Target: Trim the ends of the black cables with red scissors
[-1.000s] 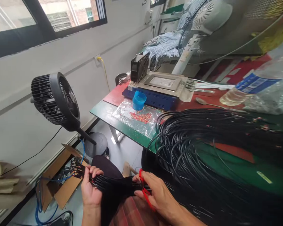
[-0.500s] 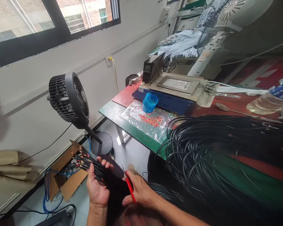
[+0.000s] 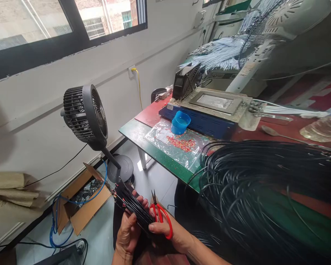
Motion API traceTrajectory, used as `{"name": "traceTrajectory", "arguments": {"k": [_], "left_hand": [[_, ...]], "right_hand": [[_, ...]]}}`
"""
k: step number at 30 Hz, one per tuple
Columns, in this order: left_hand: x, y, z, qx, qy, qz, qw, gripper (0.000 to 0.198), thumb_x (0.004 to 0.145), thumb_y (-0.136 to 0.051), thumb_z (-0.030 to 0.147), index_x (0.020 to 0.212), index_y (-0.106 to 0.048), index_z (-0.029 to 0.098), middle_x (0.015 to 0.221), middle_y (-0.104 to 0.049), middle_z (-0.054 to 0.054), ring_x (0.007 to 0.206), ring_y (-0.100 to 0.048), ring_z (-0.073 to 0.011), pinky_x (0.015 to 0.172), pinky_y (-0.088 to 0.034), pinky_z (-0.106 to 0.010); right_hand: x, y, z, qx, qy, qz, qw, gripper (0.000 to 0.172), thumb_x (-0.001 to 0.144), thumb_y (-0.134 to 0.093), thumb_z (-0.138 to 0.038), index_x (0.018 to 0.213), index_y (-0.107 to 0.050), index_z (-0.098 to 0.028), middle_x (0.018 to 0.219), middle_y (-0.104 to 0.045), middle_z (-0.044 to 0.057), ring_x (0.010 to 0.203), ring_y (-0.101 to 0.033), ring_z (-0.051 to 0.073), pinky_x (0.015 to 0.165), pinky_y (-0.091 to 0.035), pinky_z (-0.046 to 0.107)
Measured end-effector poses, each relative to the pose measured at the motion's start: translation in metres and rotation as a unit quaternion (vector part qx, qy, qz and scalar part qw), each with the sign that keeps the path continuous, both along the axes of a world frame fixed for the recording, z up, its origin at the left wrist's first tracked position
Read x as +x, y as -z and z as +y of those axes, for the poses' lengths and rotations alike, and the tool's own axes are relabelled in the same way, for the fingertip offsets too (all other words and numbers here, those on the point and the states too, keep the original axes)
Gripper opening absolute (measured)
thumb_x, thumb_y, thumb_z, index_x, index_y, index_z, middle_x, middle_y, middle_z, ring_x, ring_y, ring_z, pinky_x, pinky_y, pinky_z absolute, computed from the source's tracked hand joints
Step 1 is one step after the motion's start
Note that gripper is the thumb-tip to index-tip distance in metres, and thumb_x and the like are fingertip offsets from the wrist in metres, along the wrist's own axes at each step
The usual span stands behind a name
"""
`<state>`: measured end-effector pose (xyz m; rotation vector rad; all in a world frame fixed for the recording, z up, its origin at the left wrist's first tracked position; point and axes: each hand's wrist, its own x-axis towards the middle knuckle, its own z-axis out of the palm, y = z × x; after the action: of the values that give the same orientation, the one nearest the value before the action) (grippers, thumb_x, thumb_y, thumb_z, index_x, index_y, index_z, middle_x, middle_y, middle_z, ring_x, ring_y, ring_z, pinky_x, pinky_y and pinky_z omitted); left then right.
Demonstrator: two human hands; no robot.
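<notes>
My left hand (image 3: 129, 230) is wrapped round a bundle of thin black cables (image 3: 136, 208). The cables' stripped ends, with small coloured wires, point away to the upper left. Red-handled scissors (image 3: 156, 204) are in my right hand (image 3: 179, 235), their dark pointed blades upward and nearly closed. The right thumb lies along the near part of the bundle, so that hand is touching the cables too. The lower end of the bundle is lost in shadow near my lap.
A large coil of black cable (image 3: 237, 176) covers the table's right side. Left of it, a blue cup (image 3: 180, 122) and red-and-yellow scraps (image 3: 182, 143) rest on a plastic sheet. On the floor are a cardboard box (image 3: 93, 202) and a standing fan (image 3: 85, 114).
The cable bundle has moved right and downward, its ends tilting further away. The right hand has come to the bundle, and the scissors have turned more upright.
</notes>
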<state>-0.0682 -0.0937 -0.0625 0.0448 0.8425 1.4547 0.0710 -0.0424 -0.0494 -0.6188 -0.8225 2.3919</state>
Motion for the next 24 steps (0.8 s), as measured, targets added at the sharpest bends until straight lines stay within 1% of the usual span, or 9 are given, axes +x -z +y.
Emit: {"name": "traceTrajectory", "arguments": {"k": [4,6,8,11,13,15,19,22,24], "left_hand": [[0.003,-0.004,0.008,-0.017,-0.041,-0.046,0.998,0.034,0.059,-0.067,0.017,0.091,-0.061,0.028,0.075,-0.067,0.004,0.072,-0.060,-0.0118,0.073,-0.049,-0.027],[0.005,-0.010,0.014,-0.020,-0.049,-0.071,0.996,0.020,0.061,-0.066,0.018,0.080,-0.061,0.025,0.060,-0.057,0.006,0.056,-0.051,-0.0060,0.058,-0.047,-0.021],[0.007,-0.016,0.017,-0.045,-0.061,-0.060,0.995,0.017,0.062,-0.064,0.016,0.078,-0.060,0.021,0.057,-0.053,0.006,0.051,-0.045,-0.0037,0.049,-0.042,-0.017],[0.009,-0.027,0.019,-0.119,-0.091,-0.002,0.989,0.032,0.059,-0.067,0.011,0.088,-0.058,0.018,0.063,-0.056,0.005,0.053,-0.048,-0.0024,0.049,-0.042,-0.016],[0.011,-0.035,0.019,-0.163,-0.079,0.021,0.983,0.039,0.056,-0.069,0.010,0.092,-0.057,0.019,0.071,-0.061,0.004,0.056,-0.054,-0.0034,0.054,-0.046,-0.016],[0.016,-0.044,0.021,-0.182,-0.052,0.044,0.981,0.041,0.055,-0.070,0.011,0.093,-0.056,0.019,0.073,-0.063,0.003,0.057,-0.057,-0.0052,0.057,-0.049,-0.018],[0.028,-0.060,0.027,-0.178,-0.016,0.098,0.979,0.041,0.051,-0.073,0.015,0.088,-0.055,0.019,0.061,-0.063,0.002,0.053,-0.058,-0.0092,0.053,-0.048,-0.021],[0.039,-0.067,0.031,-0.156,0.019,0.142,0.977,0.041,0.043,-0.077,0.020,0.078,-0.056,0.018,0.052,-0.064,0.000,0.048,-0.058,-0.0130,0.049,-0.047,-0.025],[0.047,-0.070,0.032,-0.140,0.040,0.180,0.973,0.043,0.037,-0.080,0.027,0.072,-0.057,0.017,0.047,-0.064,-0.003,0.044,-0.057,-0.0158,0.046,-0.045,-0.028]], "right_hand": [[0.001,0.008,-0.004,0.029,-0.011,-0.073,0.997,0.041,0.055,-0.072,-0.033,0.085,-0.048,-0.017,0.078,-0.052,0.000,0.071,-0.050,0.014,0.062,-0.040,0.023],[0.003,0.012,-0.005,0.090,-0.009,-0.155,0.984,0.041,0.056,-0.071,-0.036,0.082,-0.045,-0.018,0.078,-0.051,0.000,0.069,-0.050,0.013,0.061,-0.040,0.022],[0.008,0.009,-0.004,0.176,0.004,-0.237,0.955,0.035,0.063,-0.067,-0.037,0.082,-0.045,-0.017,0.082,-0.054,0.001,0.072,-0.051,0.014,0.064,-0.040,0.024],[0.020,-0.010,0.003,0.277,0.037,-0.310,0.909,0.023,0.076,-0.055,-0.038,0.080,-0.047,-0.017,0.080,-0.056,0.002,0.071,-0.050,0.013,0.066,-0.039,0.024],[0.030,-0.029,0.010,0.310,0.048,-0.327,0.891,0.023,0.079,-0.051,-0.040,0.076,-0.048,-0.017,0.071,-0.054,0.000,0.063,-0.047,0.012,0.060,-0.038,0.022],[0.039,-0.049,0.020,0.343,0.052,-0.331,0.877,0.024,0.080,-0.050,-0.040,0.073,-0.050,-0.017,0.066,-0.051,-0.001,0.060,-0.045,0.011,0.057,-0.036,0.021],[0.049,-0.083,0.046,0.401,0.074,-0.334,0.850,0.024,0.077,-0.055,-0.039,0.072,-0.056,-0.016,0.067,-0.051,-0.001,0.063,-0.045,0.011,0.059,-0.035,0.021],[0.048,-0.097,0.068,0.408,0.080,-0.335,0.845,0.030,0.073,-0.057,-0.043,0.065,-0.057,-0.015,0.063,-0.050,-0.001,0.062,-0.044,0.011,0.059,-0.034,0.022],[0.044,-0.099,0.080,0.398,0.070,-0.315,0.859,0.033,0.072,-0.057,-0.046,0.066,-0.060,-0.014,0.061,-0.050,-0.001,0.061,-0.043,0.011,0.059,-0.034,0.022]]}}
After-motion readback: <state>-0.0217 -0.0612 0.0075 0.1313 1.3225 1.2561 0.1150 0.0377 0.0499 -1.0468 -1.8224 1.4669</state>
